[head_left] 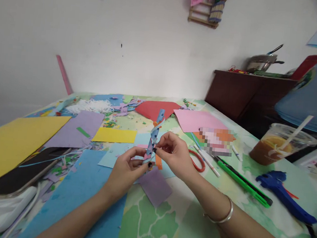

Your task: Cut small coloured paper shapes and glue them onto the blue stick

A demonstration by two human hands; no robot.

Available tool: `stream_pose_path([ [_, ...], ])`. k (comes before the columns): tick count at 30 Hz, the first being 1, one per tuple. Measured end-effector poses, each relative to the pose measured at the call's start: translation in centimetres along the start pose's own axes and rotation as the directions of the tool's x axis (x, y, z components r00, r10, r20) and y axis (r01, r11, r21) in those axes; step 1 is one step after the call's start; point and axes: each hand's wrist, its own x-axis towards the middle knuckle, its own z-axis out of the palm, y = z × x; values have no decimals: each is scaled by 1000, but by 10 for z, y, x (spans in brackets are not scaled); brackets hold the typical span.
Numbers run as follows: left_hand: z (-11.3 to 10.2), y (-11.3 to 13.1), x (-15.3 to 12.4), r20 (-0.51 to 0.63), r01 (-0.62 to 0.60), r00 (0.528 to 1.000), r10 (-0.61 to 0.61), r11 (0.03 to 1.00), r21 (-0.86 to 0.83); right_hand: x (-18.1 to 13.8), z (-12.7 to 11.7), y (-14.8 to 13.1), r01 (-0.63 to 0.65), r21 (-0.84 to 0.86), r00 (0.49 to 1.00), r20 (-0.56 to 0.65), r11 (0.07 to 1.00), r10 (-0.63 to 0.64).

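Head view: the tube [152, 140], held slightly tilted above the bench [193, 219], should handle light, soft and easily crushed (best taken gently, near its lower end). It looks blue and dark-spotted, with a pale strip [160, 126] across it. The left hand [128, 165] grips its base; the right hand [174, 150] pinches its side.

The left hand [127, 168] is curled, fingers [136, 152] bent toward the thumb; the right hand [175, 154] sits beside it, slightly higher, thumb and index finger pinched; both forearms [82, 211] slant inward.
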Motion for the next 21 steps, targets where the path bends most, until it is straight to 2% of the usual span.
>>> stream_pose_path([
  [5, 0, 2, 0, -46, 8, 999, -3, 994, 110, -3, 2, -2, 18, -1, 1000, -16, 1000, -18],
  [11, 1, 0, 0, -63, -19, 998, 31, 983, 180, -5, 5, -2, -32, -5, 995, -90, 999, 32],
  [21, 0, -2, 0, -10, -46, 999, 48, 986, 158, -5, 5, -3, -69, 8, 995, -76, 998, 70],
])
